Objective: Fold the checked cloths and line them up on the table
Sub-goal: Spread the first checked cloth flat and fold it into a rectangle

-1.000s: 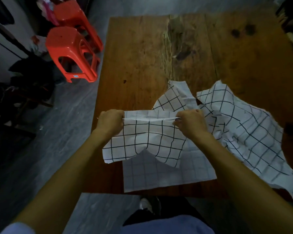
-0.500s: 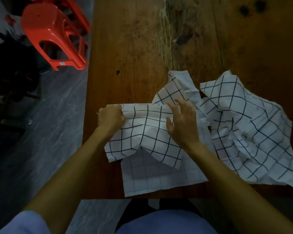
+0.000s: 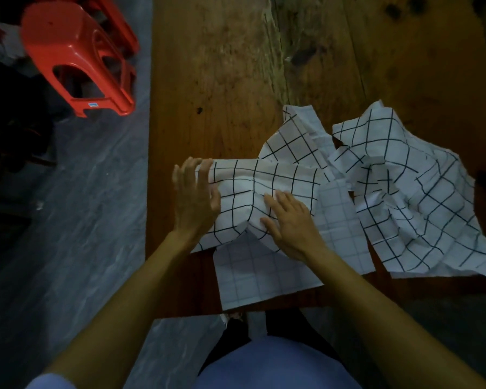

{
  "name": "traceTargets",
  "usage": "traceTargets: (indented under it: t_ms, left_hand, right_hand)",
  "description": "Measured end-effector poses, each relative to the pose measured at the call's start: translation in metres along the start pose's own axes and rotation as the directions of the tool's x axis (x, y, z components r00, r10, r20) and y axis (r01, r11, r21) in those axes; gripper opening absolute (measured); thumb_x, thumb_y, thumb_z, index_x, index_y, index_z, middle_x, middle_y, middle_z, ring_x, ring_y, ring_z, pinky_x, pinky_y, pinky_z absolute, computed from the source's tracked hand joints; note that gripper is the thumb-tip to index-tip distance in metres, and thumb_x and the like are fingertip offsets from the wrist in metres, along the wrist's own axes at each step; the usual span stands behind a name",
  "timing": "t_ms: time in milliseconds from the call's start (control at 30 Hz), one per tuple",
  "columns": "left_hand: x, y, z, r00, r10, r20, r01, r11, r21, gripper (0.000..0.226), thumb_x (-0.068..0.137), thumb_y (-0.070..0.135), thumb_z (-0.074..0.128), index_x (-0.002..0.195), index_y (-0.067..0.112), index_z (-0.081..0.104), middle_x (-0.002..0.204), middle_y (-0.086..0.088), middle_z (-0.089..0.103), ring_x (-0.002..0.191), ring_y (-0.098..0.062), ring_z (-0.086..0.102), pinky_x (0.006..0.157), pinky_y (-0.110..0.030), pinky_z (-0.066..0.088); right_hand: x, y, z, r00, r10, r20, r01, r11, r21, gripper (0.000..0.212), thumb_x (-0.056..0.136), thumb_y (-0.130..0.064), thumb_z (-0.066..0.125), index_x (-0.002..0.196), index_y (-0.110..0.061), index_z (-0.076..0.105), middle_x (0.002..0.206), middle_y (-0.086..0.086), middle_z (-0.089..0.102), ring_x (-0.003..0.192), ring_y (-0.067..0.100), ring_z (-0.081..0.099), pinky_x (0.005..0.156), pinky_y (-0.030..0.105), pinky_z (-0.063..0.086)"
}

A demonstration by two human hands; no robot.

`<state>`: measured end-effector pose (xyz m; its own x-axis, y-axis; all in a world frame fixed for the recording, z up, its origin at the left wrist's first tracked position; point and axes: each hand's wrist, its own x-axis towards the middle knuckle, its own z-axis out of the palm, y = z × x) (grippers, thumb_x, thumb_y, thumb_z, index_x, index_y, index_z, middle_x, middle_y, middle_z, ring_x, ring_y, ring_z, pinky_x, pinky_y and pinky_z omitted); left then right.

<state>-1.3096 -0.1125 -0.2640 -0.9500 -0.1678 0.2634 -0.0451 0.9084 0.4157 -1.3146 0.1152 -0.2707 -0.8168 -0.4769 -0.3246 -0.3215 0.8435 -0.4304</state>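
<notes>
Two hands, left hand, right hand, flat on cloth (half-folded)

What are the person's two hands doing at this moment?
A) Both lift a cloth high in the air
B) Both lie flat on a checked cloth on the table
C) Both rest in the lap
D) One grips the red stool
B: the left hand and the right hand lie with straight fingers on the checked cloth that rests on the wooden table.
</notes>
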Motion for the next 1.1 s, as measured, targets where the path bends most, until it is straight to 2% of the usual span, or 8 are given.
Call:
traceTargets:
  t_ms: [100, 200, 300, 467, 667, 833, 1000, 1100]
  left_hand:
    - [-0.035, 0.000, -0.005, 1.000, 0.018, -0.021, -0.021, 0.994, -0.109, 0.040, 0.090, 0.024, 0.048, 0.127, 0.012, 0.038, 0.124, -0.018, 0.048, 0.116, -0.026, 0.041, 0.103, -0.044, 0.034]
    - [-0.070, 0.001, -0.005, 0.991, 0.045, 0.127, -0.026, 0.989, -0.144, 0.047, 0.092, 0.033, 0.045, 0.134, 0.013, 0.035, 0.133, -0.018, 0.045, 0.123, -0.026, 0.038, 0.107, -0.036, 0.027]
    - [-0.089, 0.002, -0.002, 0.952, 0.101, 0.290, -0.070, 0.991, -0.117, 0.062, 0.090, 0.038, 0.049, 0.142, 0.015, 0.024, 0.145, -0.018, 0.032, 0.133, -0.028, 0.031, 0.110, -0.038, 0.024]
    - [-0.092, 0.008, 0.010, 0.901, 0.086, 0.425, -0.082, 0.996, -0.027, 0.083, 0.084, 0.024, 0.064, 0.148, 0.016, 0.012, 0.154, -0.017, 0.018, 0.144, -0.031, 0.012, 0.117, -0.048, 0.016]
    - [-0.078, 0.013, 0.028, 0.884, 0.021, 0.467, -0.037, 0.999, 0.025, 0.095, 0.078, -0.003, 0.059, 0.151, 0.018, 0.002, 0.158, -0.014, 0.010, 0.146, -0.028, 0.002, 0.119, -0.043, 0.005]
    - [-0.070, 0.009, 0.027, 0.908, 0.092, 0.409, -0.124, 0.991, 0.052, 0.112, 0.066, -0.024, 0.053, 0.150, 0.026, -0.002, 0.155, -0.021, 0.016, 0.145, -0.034, 0.008, 0.118, -0.047, 0.013]
    - [-0.057, 0.018, 0.021, 0.924, 0.132, 0.359, -0.134, 0.991, -0.021, 0.105, 0.067, -0.016, 0.061, 0.148, 0.023, 0.006, 0.148, -0.026, 0.028, 0.137, -0.040, 0.026, 0.108, -0.054, 0.032]
    - [-0.053, 0.024, 0.020, 0.915, 0.169, 0.366, -0.168, 0.985, -0.037, 0.096, 0.074, -0.007, 0.058, 0.148, 0.023, 0.005, 0.148, -0.025, 0.028, 0.138, -0.039, 0.026, 0.111, -0.053, 0.027]
  right_hand:
    - [-0.009, -0.003, 0.001, 0.996, 0.021, -0.083, -0.018, 0.999, 0.040, 0.067, 0.095, -0.056, 0.013, 0.151, -0.019, 0.022, 0.158, 0.009, 0.020, 0.147, 0.023, 0.011, 0.116, 0.034, 0.007]
    - [-0.027, -0.009, 0.010, 0.992, 0.018, -0.121, -0.009, 0.997, 0.073, 0.075, 0.091, -0.062, 0.013, 0.150, -0.017, 0.024, 0.157, 0.009, 0.023, 0.146, 0.023, 0.014, 0.116, 0.034, 0.008]
    - [-0.044, -0.013, 0.026, 0.988, 0.020, -0.156, -0.020, 1.000, 0.001, 0.076, 0.091, -0.059, 0.033, 0.151, -0.014, 0.019, 0.157, 0.011, 0.022, 0.146, 0.027, 0.015, 0.116, 0.037, 0.011]
    - [-0.057, -0.014, 0.049, 0.980, 0.107, -0.167, -0.124, 0.988, -0.096, 0.082, 0.086, -0.026, 0.063, 0.151, -0.010, 0.017, 0.156, 0.016, 0.021, 0.145, 0.032, 0.014, 0.116, 0.046, 0.015]
    - [-0.045, -0.005, 0.056, 0.956, 0.154, -0.251, -0.185, 0.977, -0.105, 0.070, 0.082, -0.007, 0.061, 0.145, -0.004, 0.032, 0.151, 0.022, 0.032, 0.141, 0.037, 0.027, 0.112, 0.050, 0.024]
    - [-0.036, 0.004, 0.045, 0.925, 0.110, -0.365, -0.143, 0.988, -0.063, 0.061, 0.080, 0.006, 0.055, 0.140, -0.003, 0.042, 0.140, 0.020, 0.048, 0.132, 0.037, 0.043, 0.107, 0.051, 0.035]
    - [-0.033, 0.011, 0.031, 0.887, 0.081, -0.455, -0.098, 0.995, -0.015, 0.065, 0.079, 0.013, 0.056, 0.140, -0.005, 0.042, 0.135, 0.017, 0.054, 0.125, 0.035, 0.051, 0.105, 0.050, 0.041]
    - [-0.033, 0.011, 0.026, 0.886, 0.076, -0.457, -0.093, 0.996, -0.016, 0.067, 0.079, 0.013, 0.056, 0.141, -0.007, 0.040, 0.136, 0.016, 0.054, 0.127, 0.035, 0.049, 0.107, 0.050, 0.039]
